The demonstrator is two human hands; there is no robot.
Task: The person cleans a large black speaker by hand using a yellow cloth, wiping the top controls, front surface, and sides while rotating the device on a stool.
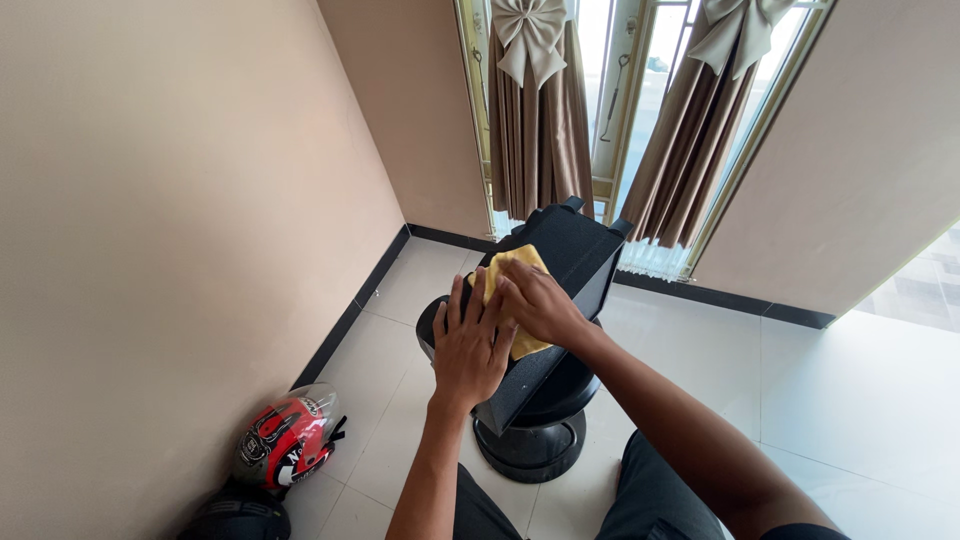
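A yellow cloth (519,290) is pressed flat on the sloped top of a black box-shaped thing (570,265). The cloth is found in the middle of the view, on the near part of that black top. Most of the cloth is covered by the right hand (540,303), which is laid over it with the fingers bent down onto it. It cannot be told if the cloth is really gripped or only pushed down. The left hand (470,350) is spread open with the fingers held apart and is laid flat on the black thing, just beside the cloth. The tips of its fingers are touching the edge of the cloth.

The black box-shaped thing is tilted, with its far end raised toward the window. It is set on a round black base (532,445) that is stood on the floor (850,400). The floor is made of big white tiles.

Dark trousers (650,495) are seen at the bottom of the view, close to the base.

A red and white helmet (285,437) is laid on the floor by the left wall (170,230), well apart from the hands. A dark helmet (238,515) is seen just below it.

Brown curtains (540,120) are hung at the window behind the black thing, and each one is tied with a pale bow (530,35)
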